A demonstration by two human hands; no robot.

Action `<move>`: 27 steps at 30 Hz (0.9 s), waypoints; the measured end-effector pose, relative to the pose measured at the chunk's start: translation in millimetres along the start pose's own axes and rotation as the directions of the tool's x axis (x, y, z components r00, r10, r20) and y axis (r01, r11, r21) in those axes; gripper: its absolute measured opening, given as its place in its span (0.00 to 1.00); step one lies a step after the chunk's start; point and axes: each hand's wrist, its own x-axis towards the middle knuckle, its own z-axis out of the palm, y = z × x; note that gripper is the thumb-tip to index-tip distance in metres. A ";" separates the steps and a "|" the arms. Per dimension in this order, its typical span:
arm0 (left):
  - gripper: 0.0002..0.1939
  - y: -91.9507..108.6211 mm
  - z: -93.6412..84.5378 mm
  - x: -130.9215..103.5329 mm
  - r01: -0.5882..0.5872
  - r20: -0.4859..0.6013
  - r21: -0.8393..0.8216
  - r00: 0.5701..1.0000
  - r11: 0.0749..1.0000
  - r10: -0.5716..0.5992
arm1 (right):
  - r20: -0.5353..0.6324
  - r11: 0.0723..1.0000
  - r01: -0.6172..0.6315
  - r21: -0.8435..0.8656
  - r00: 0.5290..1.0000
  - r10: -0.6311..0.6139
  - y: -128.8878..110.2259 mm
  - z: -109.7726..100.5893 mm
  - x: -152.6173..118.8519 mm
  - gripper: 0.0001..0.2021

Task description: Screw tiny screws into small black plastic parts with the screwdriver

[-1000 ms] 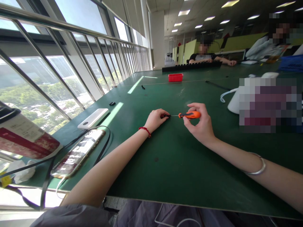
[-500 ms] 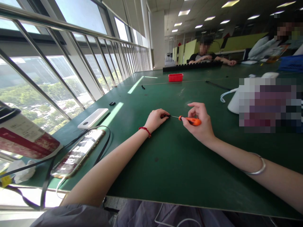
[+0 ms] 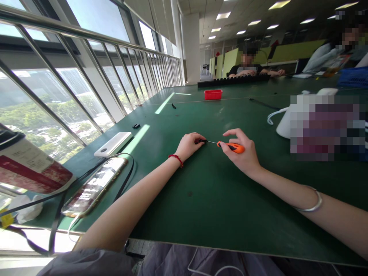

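Green tabletop [image 3: 189, 214] spreads before you; its small black part [image 3: 203, 141] sits pinched in your left hand [image 3: 187, 148]; the orange screwdriver [image 3: 236, 148], grasped by your right hand [image 3: 246, 156], reaches it; driving seems underway, what remains untellable; red bin [image 3: 213, 94] beyond.

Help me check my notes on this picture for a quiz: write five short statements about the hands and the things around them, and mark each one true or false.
1. The right hand holds a screwdriver. True.
2. The bracelet by the left hand is silver. False: it is red.
3. The screwdriver's shaft points toward the left hand. True.
4. The red box is nearer the person than the screwdriver. False: it stands farther away.
5. The left hand has a small black part at its fingertips. True.
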 end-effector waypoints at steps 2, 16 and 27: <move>0.08 0.2 0.0 0.0 0.003 -0.001 0.007 1.000 1.000 -0.003 | 0.019 1.000 -0.014 0.017 1.000 0.014 -1.0 0.0 -0.5 0.08; 0.08 -2.2 1.6 0.6 -0.004 -0.006 0.002 1.000 1.000 0.004 | -0.011 0.999 0.039 0.021 0.999 -0.039 -1.0 -1.0 -2.2 0.07; 0.08 -1.3 1.4 0.8 0.007 -0.009 -0.001 1.000 1.000 -0.007 | 0.031 0.999 0.012 0.033 0.999 -0.014 -0.2 -1.1 -1.3 0.07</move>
